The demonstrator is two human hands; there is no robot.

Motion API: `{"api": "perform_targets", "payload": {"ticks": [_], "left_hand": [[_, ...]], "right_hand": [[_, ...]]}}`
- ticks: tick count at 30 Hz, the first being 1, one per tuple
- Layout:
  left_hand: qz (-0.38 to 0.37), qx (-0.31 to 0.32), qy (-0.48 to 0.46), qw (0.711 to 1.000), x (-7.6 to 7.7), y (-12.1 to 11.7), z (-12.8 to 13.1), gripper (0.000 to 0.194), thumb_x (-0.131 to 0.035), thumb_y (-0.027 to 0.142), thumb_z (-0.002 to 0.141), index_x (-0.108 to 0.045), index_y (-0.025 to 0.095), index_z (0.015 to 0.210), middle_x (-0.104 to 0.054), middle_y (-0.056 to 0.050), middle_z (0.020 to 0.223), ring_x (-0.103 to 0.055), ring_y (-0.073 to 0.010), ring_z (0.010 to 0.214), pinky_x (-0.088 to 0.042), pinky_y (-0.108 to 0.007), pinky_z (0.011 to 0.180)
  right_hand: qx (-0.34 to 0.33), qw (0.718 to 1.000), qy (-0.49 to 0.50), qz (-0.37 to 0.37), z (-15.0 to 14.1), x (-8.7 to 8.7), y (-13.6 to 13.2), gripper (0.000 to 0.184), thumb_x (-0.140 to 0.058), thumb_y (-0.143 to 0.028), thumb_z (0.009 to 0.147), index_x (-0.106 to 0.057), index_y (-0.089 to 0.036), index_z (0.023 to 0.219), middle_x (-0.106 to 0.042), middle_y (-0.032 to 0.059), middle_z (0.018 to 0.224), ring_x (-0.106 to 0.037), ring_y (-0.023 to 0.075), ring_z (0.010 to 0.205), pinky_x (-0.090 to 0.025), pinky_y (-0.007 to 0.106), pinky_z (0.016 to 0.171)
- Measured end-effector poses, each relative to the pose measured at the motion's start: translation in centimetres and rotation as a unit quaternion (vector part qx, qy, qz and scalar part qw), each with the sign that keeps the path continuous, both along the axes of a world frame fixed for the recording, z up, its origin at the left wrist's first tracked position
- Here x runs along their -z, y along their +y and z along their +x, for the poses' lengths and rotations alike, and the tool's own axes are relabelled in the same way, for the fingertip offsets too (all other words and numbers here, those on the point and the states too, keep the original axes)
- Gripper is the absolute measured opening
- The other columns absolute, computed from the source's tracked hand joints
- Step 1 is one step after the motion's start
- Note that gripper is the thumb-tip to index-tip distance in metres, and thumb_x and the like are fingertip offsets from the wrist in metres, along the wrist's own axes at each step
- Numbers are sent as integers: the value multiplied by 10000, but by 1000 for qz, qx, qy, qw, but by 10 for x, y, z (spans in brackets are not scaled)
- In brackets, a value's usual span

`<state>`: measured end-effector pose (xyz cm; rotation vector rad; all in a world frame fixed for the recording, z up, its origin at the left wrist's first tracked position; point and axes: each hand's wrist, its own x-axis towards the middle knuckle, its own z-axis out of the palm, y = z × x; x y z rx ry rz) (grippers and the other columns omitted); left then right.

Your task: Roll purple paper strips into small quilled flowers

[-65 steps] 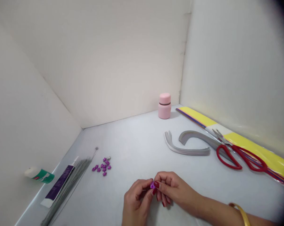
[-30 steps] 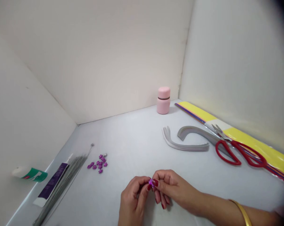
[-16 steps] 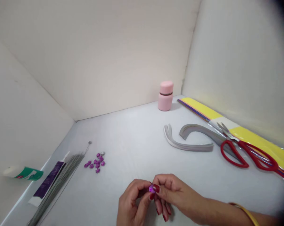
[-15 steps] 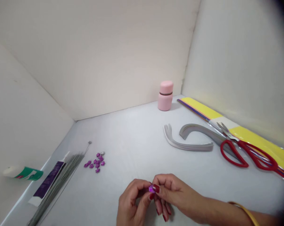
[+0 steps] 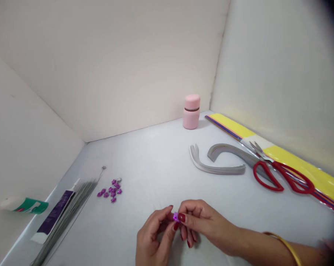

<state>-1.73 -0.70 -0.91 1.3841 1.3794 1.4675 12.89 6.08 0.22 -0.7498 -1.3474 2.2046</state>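
Note:
A small purple folded paper star (image 5: 176,217) is between my two hands, low in the middle of the view. Thumb and fingers of my right hand (image 5: 201,220) pinch it from the right; its other fingers curl beneath. From the left, my left hand (image 5: 157,234) holds the star with its thumb at the lower edge and a finger behind, while the index fingertip lifts above. My fingers partly hide the star. Left of the hands, a loose group of similar purple stars (image 5: 113,190) lies on the table, with a silver one (image 5: 119,179) at its back edge.
A bundle of thin wires (image 5: 70,218), a purple glue tube (image 5: 56,212) and a green-and-white bottle (image 5: 25,205) lie left. Grey paper strips (image 5: 217,170), red-handled scissors (image 5: 269,164) and yellow packaged sheets (image 5: 291,159) lie right. A pink jar (image 5: 191,112) stands at the back.
My left index finger has lifted off the star, and the star has turned slightly between the fingertips. The whole view has shifted a little; the things on the table lie as before.

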Motion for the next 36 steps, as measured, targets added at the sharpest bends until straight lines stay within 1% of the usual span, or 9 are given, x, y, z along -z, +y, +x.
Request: {"api": "perform_targets", "payload": {"ticks": [2,6,11,17,19,23,25,30,36], "left_hand": [[28,-29,42,998,2,-3,1,227,-596,132,767,-658,245,954,-692,-12,809,-635,-134,710,-492,-207,649],[64,-28,125,990,0,-3,0,250,-579,77,762,-666,245,924,-704,7,805,-638,-114,716,-478,-178,682],[66,-23,156,985,0,-2,-3,219,-571,86,765,-663,231,900,-702,6,779,-639,-107,703,-479,-164,673],[76,-48,117,989,3,-3,0,250,-569,80,747,-676,240,906,-692,-12,827,-641,-113,739,-482,-156,687],[63,-36,70,995,5,-3,2,204,-578,113,754,-696,243,859,-690,-15,800,-642,-121,725,-489,-168,668],[-22,-48,-80,995,7,-3,5,172,-658,187,725,-709,269,867,-696,0,747,-644,-115,670,-499,-155,607],[-36,-54,-107,992,7,-3,5,165,-674,210,716,-720,262,866,-706,-12,761,-649,-121,685,-501,-158,626],[-21,-44,-76,996,8,-4,5,138,-664,204,723,-719,235,846,-706,-28,760,-654,-145,688,-507,-196,625],[-4,-42,-23,999,13,-5,6,134,-619,254,765,-706,207,856,-704,-46,711,-650,-155,618,-507,-231,569]], "right_hand": [[13,1000,-3,3,-1,0,-1,348,-585,-459,763,-543,-115,728,-564,-13,552,-494,56,425,-324,162,413],[8,1000,-12,13,-1,-1,-2,347,-570,-461,776,-542,-117,740,-558,-14,552,-499,59,434,-322,163,419],[4,999,-39,25,-1,-2,-3,403,-552,-522,761,-521,-122,727,-535,-18,553,-483,59,436,-342,168,430],[-23,996,-52,75,0,2,-3,380,-505,-494,808,-530,-126,719,-534,-5,579,-497,76,487,-380,188,479],[-28,994,-56,86,1,2,-2,378,-493,-488,818,-531,-127,714,-530,-5,581,-494,79,490,-386,193,487],[-39,989,-76,121,3,1,-3,331,-489,-442,838,-548,-127,756,-544,0,604,-501,89,519,-408,204,520],[-44,986,-84,137,3,2,-4,299,-498,-415,842,-549,-129,775,-552,1,620,-509,91,532,-414,204,532],[-44,986,-89,131,3,3,-6,302,-481,-421,848,-530,-139,751,-539,-6,616,-500,86,530,-410,200,532],[-61,995,-55,50,1,-2,-2,388,-475,-519,813,-497,-141,729,-524,-10,577,-481,74,466,-375,184,468]]}}
